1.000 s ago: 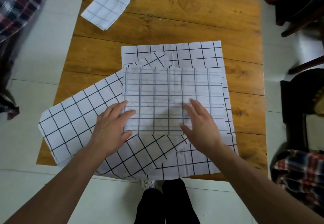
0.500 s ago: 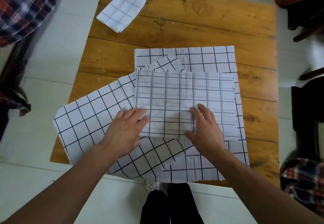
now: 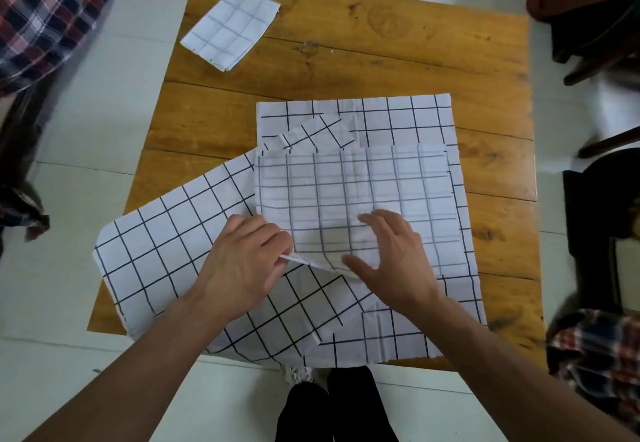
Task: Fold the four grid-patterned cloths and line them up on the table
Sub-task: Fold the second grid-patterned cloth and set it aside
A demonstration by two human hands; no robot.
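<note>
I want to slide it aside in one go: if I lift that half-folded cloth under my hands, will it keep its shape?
Probably not. The half-folded cloth looks thin: grid lines show through its layers, so it should flop. Its near corner already lifts where the left hand pinches it. It looks light and may slide on the spread cloths beneath.

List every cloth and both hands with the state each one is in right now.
Folded cloth: fully folded, far left corner of the table.
Half-folded cloth: on top, near left corner lifted.
Left cloth: unfolded, angled, overhanging the edge.
Bottom cloth: unfolded, flat.
Left hand: pinching the lifted corner.
Right hand: flat, pressing the half-folded cloth.
</note>
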